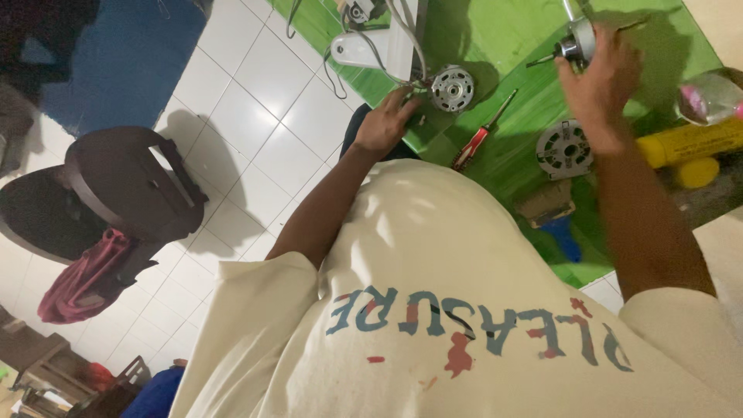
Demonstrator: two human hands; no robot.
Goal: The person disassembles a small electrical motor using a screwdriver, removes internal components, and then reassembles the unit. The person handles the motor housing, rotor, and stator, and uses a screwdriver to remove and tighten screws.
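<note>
Seated over a green mat [495, 46], mid-disassembly of a fan motor: left hand [385, 124] resting fingertips on the stator [452, 88] at the mat's near edge, right hand [600, 81] closed around the rotor and shaft [576, 42] above the mat. Likely next, a steady grip for the red-handled screwdriver [481, 133] lying between; free mat beyond it, white tiled floor [255, 101] past the edge.

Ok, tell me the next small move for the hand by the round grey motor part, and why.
Probably close the left hand on the round grey metal motor part to steady it: its fingers sit at the wires beside it, while the right hand already holds the small silver shafted rotor above the green table.
</note>
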